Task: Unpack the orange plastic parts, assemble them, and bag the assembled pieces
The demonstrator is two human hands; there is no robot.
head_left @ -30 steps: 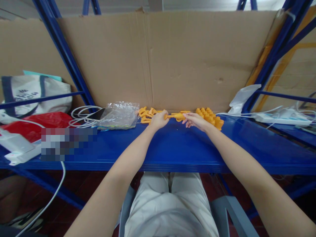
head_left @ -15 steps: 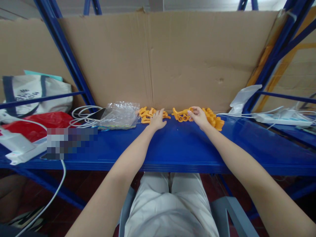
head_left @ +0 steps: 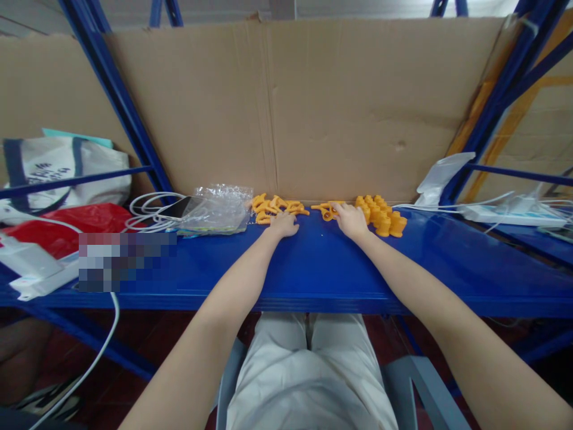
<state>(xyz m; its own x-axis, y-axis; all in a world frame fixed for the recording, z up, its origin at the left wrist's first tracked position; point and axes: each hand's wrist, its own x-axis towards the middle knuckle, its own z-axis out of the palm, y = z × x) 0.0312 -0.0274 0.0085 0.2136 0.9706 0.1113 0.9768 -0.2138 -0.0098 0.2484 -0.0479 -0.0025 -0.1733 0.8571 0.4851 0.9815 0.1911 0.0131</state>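
So there's a huge sheet of cardboard [head_left: 335, 107] standing along the back edge of the blue worktop [head_left: 322, 269]. Off at the far left end sits a pale tote bag [head_left: 98, 170] with dark straps, and in front of it a crumpled red bag [head_left: 107, 218]. Moving in from there toward the middle of the back edge, you've got a clear plastic bag [head_left: 219, 212] lying flat-ish, and way over at the right end a white power strip [head_left: 510, 216].

The yellow stuff is all lined up near the back edge. Just right of the middle there's a bunch of stubby yellow cups [head_left: 380, 216], packed close together, and beside the clear bag a messy heap of yellow pieces [head_left: 268, 206].

Left hand [head_left: 284, 224] is right at the front of that heap, fingers loosely spread, doesn't look like it's gripping anything. Right hand [head_left: 351, 221] is just left of the cups, with its fingertips on the smallest lot, a few yellow parts [head_left: 324, 208] between the heap and the cups. Can't tell if it's actually gripping one.
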